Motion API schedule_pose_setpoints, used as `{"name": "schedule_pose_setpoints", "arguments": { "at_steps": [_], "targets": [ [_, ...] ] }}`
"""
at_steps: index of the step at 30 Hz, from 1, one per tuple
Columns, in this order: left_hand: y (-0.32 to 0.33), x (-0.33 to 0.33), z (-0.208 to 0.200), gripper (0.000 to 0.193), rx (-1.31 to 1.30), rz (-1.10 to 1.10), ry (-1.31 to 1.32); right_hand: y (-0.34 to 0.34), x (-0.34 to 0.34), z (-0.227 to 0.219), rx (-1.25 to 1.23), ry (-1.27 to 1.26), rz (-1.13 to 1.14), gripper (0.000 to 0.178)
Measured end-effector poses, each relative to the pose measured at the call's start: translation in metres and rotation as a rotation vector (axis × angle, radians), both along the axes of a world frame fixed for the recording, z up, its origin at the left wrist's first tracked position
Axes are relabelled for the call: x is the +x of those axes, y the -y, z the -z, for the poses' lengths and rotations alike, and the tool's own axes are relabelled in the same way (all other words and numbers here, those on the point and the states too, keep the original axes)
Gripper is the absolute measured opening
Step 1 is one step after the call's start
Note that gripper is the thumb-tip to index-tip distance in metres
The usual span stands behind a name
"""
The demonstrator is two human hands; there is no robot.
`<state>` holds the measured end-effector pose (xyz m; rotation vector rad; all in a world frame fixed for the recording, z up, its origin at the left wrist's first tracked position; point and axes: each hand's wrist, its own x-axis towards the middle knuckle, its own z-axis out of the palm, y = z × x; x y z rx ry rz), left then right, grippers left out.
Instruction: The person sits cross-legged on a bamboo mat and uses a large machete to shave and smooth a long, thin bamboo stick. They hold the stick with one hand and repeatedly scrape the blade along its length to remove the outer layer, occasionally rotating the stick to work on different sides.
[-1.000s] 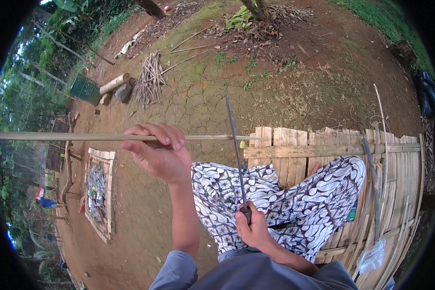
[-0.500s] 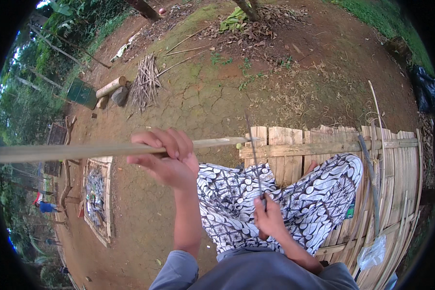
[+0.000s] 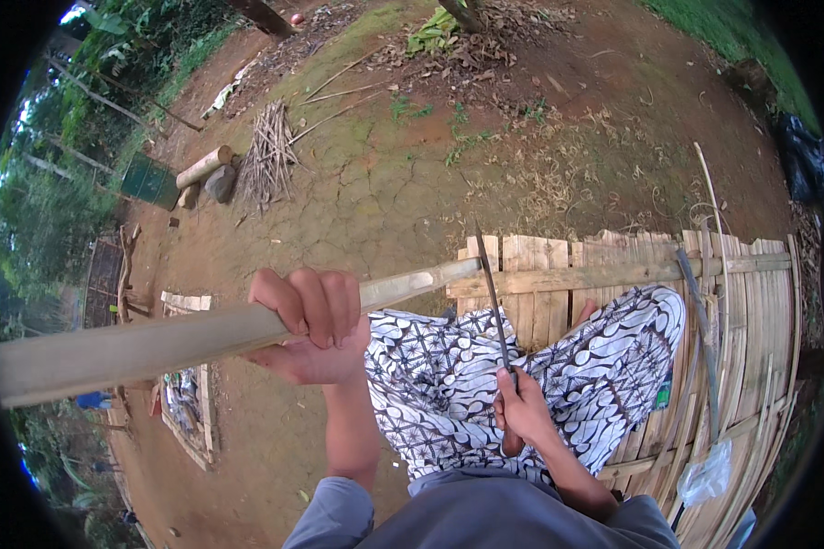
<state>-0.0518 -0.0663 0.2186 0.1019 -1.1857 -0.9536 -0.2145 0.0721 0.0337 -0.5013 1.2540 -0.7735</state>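
My left hand (image 3: 313,322) is closed round a long, pale bamboo strip (image 3: 156,344). The strip runs from the left rim of the view, broad face showing, to a narrow end over the slatted platform. In my right hand (image 3: 524,410) is a knife (image 3: 493,297) with a long, thin, dark blade and a brown handle. Its blade points away from me and crosses the strip's right end; whether the edge touches it I cannot tell. Below both hands, a black-and-white patterned cloth (image 3: 449,393) covers my crossed legs.
I sit on a bamboo-slat platform (image 3: 751,348). On it lie a grey pole (image 3: 700,320) and a clear plastic bag (image 3: 705,476). Curled shavings (image 3: 540,188) litter the ground ahead. A stick pile (image 3: 267,160), a log (image 3: 205,166) and a green drum (image 3: 150,181) stand at left.
The strip's left part has swung lower and turned to show a broader face. The knife blade has tilted slightly, its handle a little to the right. Both hands keep their hold.
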Motion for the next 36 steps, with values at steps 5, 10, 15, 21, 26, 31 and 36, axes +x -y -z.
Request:
{"name": "schedule_pose_setpoints", "arguments": {
  "at_steps": [5, 10, 15, 21, 26, 31, 36],
  "targets": [
    [-0.005, -0.014, 0.002, 0.052, 0.024, 0.121, 0.038, -0.007, 0.009, -0.056, -0.433, 0.027, -0.095, 0.028],
    [-0.006, -0.015, 0.0, 0.051, 0.01, 0.103, 0.078, 0.006, 0.006, -0.088, -0.767, -0.105, -0.212, 0.032],
    [-0.007, -0.015, 0.0, 0.054, 0.059, 0.104, 0.01, -0.004, 0.027, 0.021, -0.376, 0.016, 0.021, 0.027],
    [-0.008, -0.012, 0.004, 0.056, 0.059, 0.103, 0.006, 0.001, 0.007, -0.037, -0.16, 0.166, -0.01, 0.029],
    [-0.01, -0.016, 0.002, 0.056, 0.072, 0.072, 0.023, -0.002, 0.01, -0.08, -0.611, 0.085, -0.195, 0.027],
    [-0.008, -0.014, 0.001, 0.053, 0.058, 0.032, 0.028, 0.005, 0.023, -0.025, -0.678, -0.186, -0.112, 0.031],
    [-0.008, -0.001, 0.001, 0.05, 0.085, -0.023, 0.003, -0.002, -0.012, 0.033, 0.14, 0.046, 0.066, 0.039]
  ]
}}
